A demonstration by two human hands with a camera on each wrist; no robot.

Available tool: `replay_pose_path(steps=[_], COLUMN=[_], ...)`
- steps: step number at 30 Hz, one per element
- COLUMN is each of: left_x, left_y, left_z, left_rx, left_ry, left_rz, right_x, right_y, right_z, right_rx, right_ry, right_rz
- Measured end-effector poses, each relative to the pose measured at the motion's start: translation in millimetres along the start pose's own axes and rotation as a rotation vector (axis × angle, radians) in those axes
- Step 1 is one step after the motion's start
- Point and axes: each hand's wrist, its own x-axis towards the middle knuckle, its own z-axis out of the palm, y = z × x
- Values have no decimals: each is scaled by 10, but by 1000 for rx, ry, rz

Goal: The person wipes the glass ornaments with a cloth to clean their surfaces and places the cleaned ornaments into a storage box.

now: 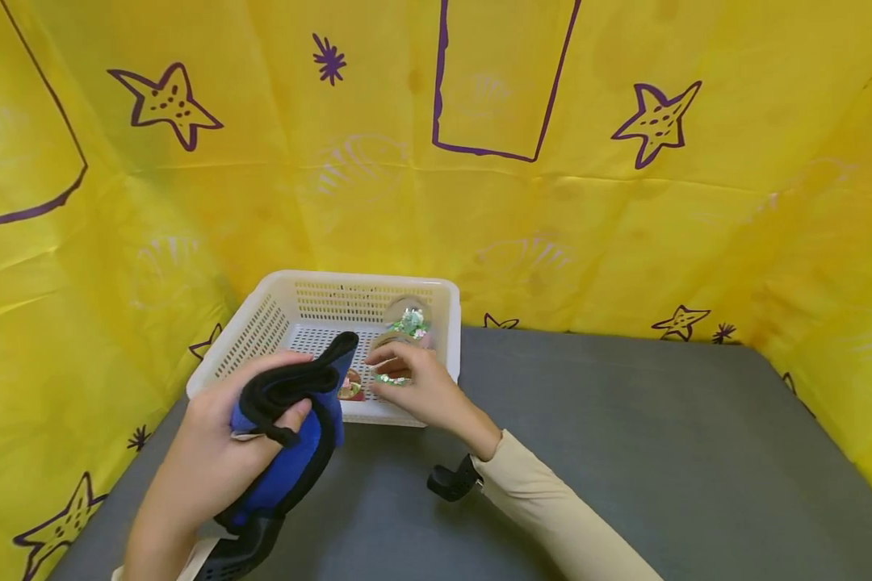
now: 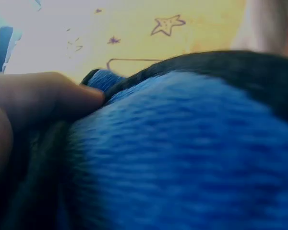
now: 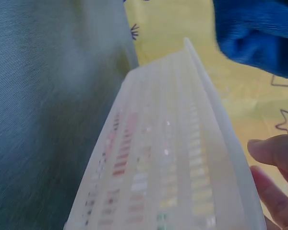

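My left hand [image 1: 218, 428] grips a folded blue cloth item with black edging [image 1: 298, 460]. In the left wrist view, a finger [image 2: 53, 98] presses on the blue fabric [image 2: 182, 153], which fills most of that picture. At the front right of the white plastic basket [image 1: 279, 282], my right hand [image 1: 425, 387] has its thumb and fingers curled about a clear round container with green sequins; the fingers partly hide it. Behind that hand sits another clear round container [image 1: 410, 323] with green and white sequins. The right wrist view shows fingertips [image 3: 276, 148] by the basket wall [image 3: 153, 143].
A small red and green item [image 1: 350, 387] lies inside the basket. The basket stands on a grey tabletop [image 1: 625, 436], before yellow curtains [image 1: 509, 218] printed with starfish. A black strap [image 1: 454, 480] hangs at the right wrist.
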Motion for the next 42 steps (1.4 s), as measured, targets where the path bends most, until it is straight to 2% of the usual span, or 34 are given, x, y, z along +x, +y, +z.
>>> replay_pose_path(steps=[5,11,16,23,30,34,39,42], left_x=[16,26,27,-4,-59,-92,-157,-206], left_y=[1,36,70,90,75,82,147,198], left_z=[126,319,517,773,941,1018,1159,1254], left_rx=[-31,-65,-57,-105,-29,-7,20,57], left_ry=[-118,-199,-294,-442,-509,-548,-670,-780], left_rz=[42,77,127,123,172,193,176,144], right_x=[-227,-412,-552,-784,-992,-1046,-1080,-1100], right_y=[58,93,125,203,247,260,282,315], right_z=[-160,-322,-547,-937,-1218,-1327,-1403,-1421], right_rx=[-43,-40,-41,-25,-81,-112,-137,-126], right_ry=[51,122,214,313,359,388,417,413], right_rz=[-29,-59,-28,48,157,183,201,207])
